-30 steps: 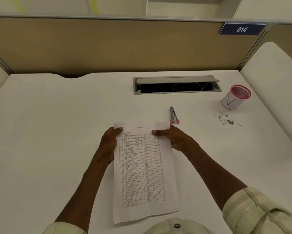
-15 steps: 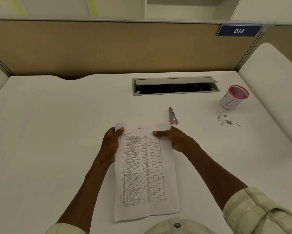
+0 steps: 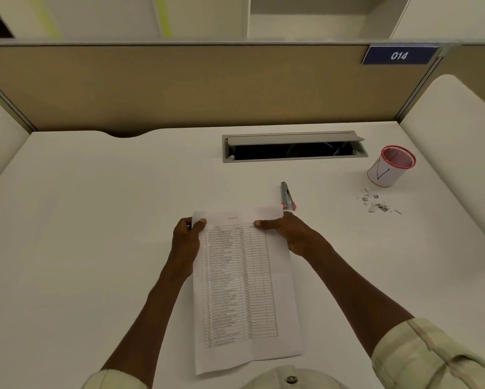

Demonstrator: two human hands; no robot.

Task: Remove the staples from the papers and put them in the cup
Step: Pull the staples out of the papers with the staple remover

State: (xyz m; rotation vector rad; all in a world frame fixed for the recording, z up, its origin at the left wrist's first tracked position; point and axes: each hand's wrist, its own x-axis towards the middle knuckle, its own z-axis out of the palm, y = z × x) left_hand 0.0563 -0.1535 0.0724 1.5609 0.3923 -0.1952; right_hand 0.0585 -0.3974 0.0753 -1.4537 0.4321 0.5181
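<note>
A: Where are the papers?
B: Flat on the white tabletop, lengthwise toward the person, printed table facing up. Both hands hold them near the far end.
A: How do the hands sit?
B: The left hand curls round the left edge, thumb on top of the sheet, fingers tucked at the edge. The right hand grips the right edge, thumb lying flat across the page, the other fingers under or beside the paper; I can't tell which.
A: And the staple remover?
B: Lying loose just beyond the far right corner of the papers, red end nearest the right hand, not touched by it.
A: The cup?
B: Well off to the right, near the back, white with a red rim and a dark mark on its side. It looks tilted, though the wide lens may do that.
A: Anything between it and the papers?
B: A scatter of staples and paper scraps on the tabletop just in front of the cup. Behind the remover, an open cable slot cuts into the tabletop. A beige partition stands at the back, with a blue plate reading 014.
</note>
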